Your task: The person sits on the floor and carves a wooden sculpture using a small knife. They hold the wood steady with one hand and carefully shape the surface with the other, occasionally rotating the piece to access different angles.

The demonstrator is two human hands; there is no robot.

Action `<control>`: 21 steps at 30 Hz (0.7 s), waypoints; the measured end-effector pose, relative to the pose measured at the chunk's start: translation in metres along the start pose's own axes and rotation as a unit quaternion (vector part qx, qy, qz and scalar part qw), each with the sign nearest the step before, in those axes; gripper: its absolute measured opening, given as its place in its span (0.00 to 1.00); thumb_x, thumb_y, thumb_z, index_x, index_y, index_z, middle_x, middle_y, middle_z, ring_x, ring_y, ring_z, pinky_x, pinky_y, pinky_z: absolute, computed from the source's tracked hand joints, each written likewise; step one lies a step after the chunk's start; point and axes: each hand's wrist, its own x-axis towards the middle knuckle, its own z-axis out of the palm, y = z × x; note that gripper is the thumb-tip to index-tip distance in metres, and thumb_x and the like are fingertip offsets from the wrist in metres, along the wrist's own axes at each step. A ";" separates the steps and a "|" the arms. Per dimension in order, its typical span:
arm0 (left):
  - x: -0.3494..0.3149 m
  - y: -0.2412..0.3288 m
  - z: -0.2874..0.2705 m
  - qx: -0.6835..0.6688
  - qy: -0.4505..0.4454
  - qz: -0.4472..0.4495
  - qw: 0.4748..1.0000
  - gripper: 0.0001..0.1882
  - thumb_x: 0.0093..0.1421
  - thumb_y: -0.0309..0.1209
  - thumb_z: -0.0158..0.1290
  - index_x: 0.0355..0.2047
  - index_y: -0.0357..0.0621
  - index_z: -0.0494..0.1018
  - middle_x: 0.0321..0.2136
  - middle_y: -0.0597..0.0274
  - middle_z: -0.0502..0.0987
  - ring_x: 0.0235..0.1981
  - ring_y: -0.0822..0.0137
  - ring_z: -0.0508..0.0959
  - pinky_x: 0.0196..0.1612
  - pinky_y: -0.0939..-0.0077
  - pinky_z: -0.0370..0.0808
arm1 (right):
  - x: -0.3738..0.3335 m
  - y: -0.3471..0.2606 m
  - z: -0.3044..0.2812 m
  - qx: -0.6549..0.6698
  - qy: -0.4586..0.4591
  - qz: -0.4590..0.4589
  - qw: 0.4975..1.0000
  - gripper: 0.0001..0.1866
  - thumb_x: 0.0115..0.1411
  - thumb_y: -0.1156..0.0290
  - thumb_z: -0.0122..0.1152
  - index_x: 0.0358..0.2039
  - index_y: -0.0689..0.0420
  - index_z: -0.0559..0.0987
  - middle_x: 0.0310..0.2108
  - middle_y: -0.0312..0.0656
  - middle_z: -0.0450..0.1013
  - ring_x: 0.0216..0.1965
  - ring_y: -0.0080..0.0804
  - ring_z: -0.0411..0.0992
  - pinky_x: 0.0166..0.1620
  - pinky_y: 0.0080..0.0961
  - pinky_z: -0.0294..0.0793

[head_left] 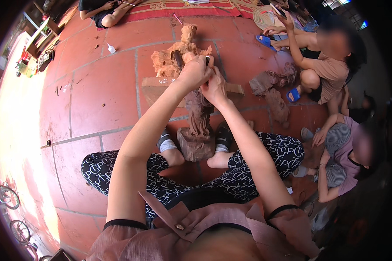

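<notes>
A dark brown carved wooden figure (pixel 197 114) stands upright on its rough base between my feet. Both arms stretch forward to its upper end, and my hands cover its top. My left hand (pixel 194 75) is closed, fingertips pinched close to a small dark piece with a pale edge (pixel 208 60), too small to name. Just right of it, my right hand (pixel 214 87) is closed too, its fingers bent against the left fingertips; what it grips is hidden. Beyond them rises a lighter, orange-brown wood carving (pixel 188 35), with a pale wooden block (pixel 154 89) in front of it.
Dark carved wood pieces (pixel 276 82) lie on the tiled floor (pixel 96 102) to the right. Two people sit along the right side, one wearing blue sandals (pixel 293 95). Another person sits at the far left by a red mat (pixel 157 13). A small white bottle (pixel 111 48) stands far left.
</notes>
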 end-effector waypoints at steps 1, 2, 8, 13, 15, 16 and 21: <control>0.003 -0.002 0.003 0.002 0.010 0.009 1.000 0.14 0.53 0.32 0.48 0.30 0.29 0.66 0.31 0.35 0.70 0.36 0.38 0.71 0.40 0.54 0.69 | 0.002 0.003 0.001 0.002 0.003 0.004 1.000 0.17 0.45 0.76 0.62 0.37 0.60 0.70 0.35 0.49 0.66 0.40 0.50 0.68 0.41 0.42 0.69; 0.005 0.000 0.002 0.003 0.016 0.020 1.000 0.14 0.53 0.32 0.48 0.30 0.29 0.66 0.30 0.35 0.70 0.36 0.38 0.71 0.40 0.54 0.69 | 0.002 0.004 0.000 0.006 -0.004 0.008 1.000 0.17 0.45 0.76 0.62 0.37 0.60 0.70 0.35 0.49 0.66 0.40 0.50 0.68 0.42 0.42 0.69; -0.008 0.002 -0.005 0.003 -0.014 -0.046 0.999 0.14 0.54 0.32 0.49 0.30 0.29 0.64 0.28 0.33 0.72 0.35 0.36 0.73 0.38 0.53 0.70 | 0.000 -0.006 -0.007 -0.002 -0.013 -0.034 0.999 0.16 0.46 0.75 0.63 0.36 0.61 0.71 0.35 0.49 0.68 0.41 0.49 0.68 0.45 0.41 0.67; 0.006 -0.005 -0.003 -0.027 -0.006 -0.061 0.998 0.13 0.54 0.31 0.48 0.29 0.30 0.64 0.30 0.32 0.71 0.36 0.37 0.73 0.39 0.54 0.70 | 0.010 0.006 0.003 -0.033 -0.053 0.017 0.998 0.15 0.46 0.74 0.63 0.35 0.61 0.71 0.33 0.49 0.69 0.40 0.49 0.68 0.44 0.40 0.68; 0.005 -0.013 -0.002 -0.030 -0.010 -0.059 0.998 0.13 0.54 0.32 0.48 0.30 0.30 0.64 0.31 0.32 0.71 0.36 0.37 0.73 0.39 0.55 0.70 | 0.010 -0.002 -0.003 -0.042 -0.058 -0.003 0.997 0.15 0.46 0.74 0.62 0.35 0.61 0.71 0.32 0.48 0.69 0.39 0.48 0.69 0.43 0.41 0.68; 0.001 -0.017 -0.002 -0.029 -0.003 -0.049 0.998 0.13 0.54 0.32 0.47 0.30 0.30 0.65 0.31 0.32 0.71 0.36 0.37 0.73 0.39 0.55 0.70 | 0.011 -0.006 -0.005 -0.047 -0.060 -0.014 0.997 0.14 0.47 0.73 0.62 0.35 0.61 0.71 0.31 0.48 0.69 0.38 0.48 0.69 0.43 0.41 0.69; 0.009 -0.017 -0.002 -0.013 0.044 -0.056 0.997 0.14 0.53 0.33 0.47 0.30 0.30 0.65 0.29 0.34 0.73 0.36 0.38 0.73 0.39 0.54 0.70 | 0.021 0.000 0.001 -0.035 -0.083 0.012 0.996 0.15 0.48 0.74 0.60 0.37 0.60 0.71 0.34 0.50 0.71 0.38 0.49 0.71 0.40 0.41 0.71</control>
